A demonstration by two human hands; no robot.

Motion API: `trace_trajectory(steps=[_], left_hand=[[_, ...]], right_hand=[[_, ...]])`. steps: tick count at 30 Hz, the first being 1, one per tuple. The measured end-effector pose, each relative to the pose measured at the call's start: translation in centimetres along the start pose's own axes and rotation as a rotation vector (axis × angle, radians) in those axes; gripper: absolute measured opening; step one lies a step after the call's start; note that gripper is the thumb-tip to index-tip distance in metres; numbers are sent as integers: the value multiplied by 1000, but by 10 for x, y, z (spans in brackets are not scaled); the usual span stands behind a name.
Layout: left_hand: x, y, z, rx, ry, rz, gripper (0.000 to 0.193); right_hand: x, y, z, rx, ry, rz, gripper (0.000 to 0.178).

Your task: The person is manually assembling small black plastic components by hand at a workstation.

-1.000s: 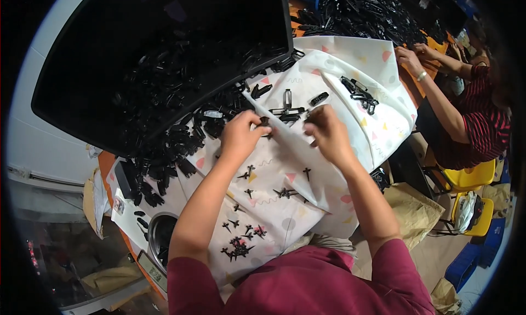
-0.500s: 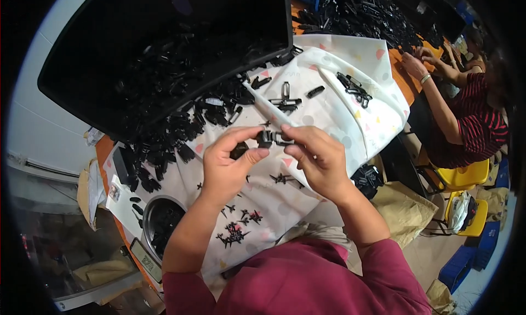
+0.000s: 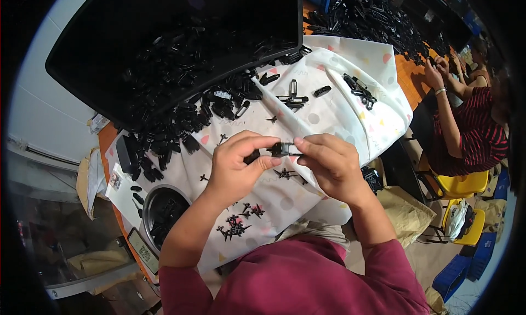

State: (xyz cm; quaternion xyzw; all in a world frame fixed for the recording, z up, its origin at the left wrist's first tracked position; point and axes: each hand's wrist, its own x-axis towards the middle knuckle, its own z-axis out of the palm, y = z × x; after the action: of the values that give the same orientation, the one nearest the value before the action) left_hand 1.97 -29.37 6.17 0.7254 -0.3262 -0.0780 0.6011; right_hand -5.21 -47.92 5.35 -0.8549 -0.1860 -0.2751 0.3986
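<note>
Close together over the cloth, my two hands pinch small black plastic parts end to end. My left hand (image 3: 236,166) grips a black clip-like part (image 3: 278,149) between thumb and forefinger; a second dark piece shows within its curled fingers. With thumb and fingertips, my right hand (image 3: 335,164) holds a small frame-shaped part (image 3: 292,149) against it. Whether the two are joined I cannot tell. Below my hands lies a cluster of small pronged black pieces (image 3: 233,227). Beyond them rest some black rectangular frames (image 3: 293,98) on the cloth.
A large black bin (image 3: 164,13) spills black parts (image 3: 164,145) onto the patterned white cloth (image 3: 282,211). At left stands a metal bowl (image 3: 189,197) beside a phone-like panel (image 3: 143,250). At right, a person in a striped shirt (image 3: 471,126) works near a heap of black parts (image 3: 372,19).
The held parts have come closer together, and both hands have shifted slightly right and down in the picture. The whole scene has also shifted a little.
</note>
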Motion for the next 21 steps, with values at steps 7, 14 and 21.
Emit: trace_trajectory(steps=[7, 14, 21], left_hand=[[-7, -8, 18, -363, 11, -209, 32], [-12, -4, 29, -541, 101, -297, 33], [-26, -65, -12, -949, 180, -522, 25]], right_hand=[[-9, -5, 22, 30, 164, 5, 39], [-13, -8, 36, 299, 186, 275, 35], [4, 12, 84, 531, -147, 692, 15]])
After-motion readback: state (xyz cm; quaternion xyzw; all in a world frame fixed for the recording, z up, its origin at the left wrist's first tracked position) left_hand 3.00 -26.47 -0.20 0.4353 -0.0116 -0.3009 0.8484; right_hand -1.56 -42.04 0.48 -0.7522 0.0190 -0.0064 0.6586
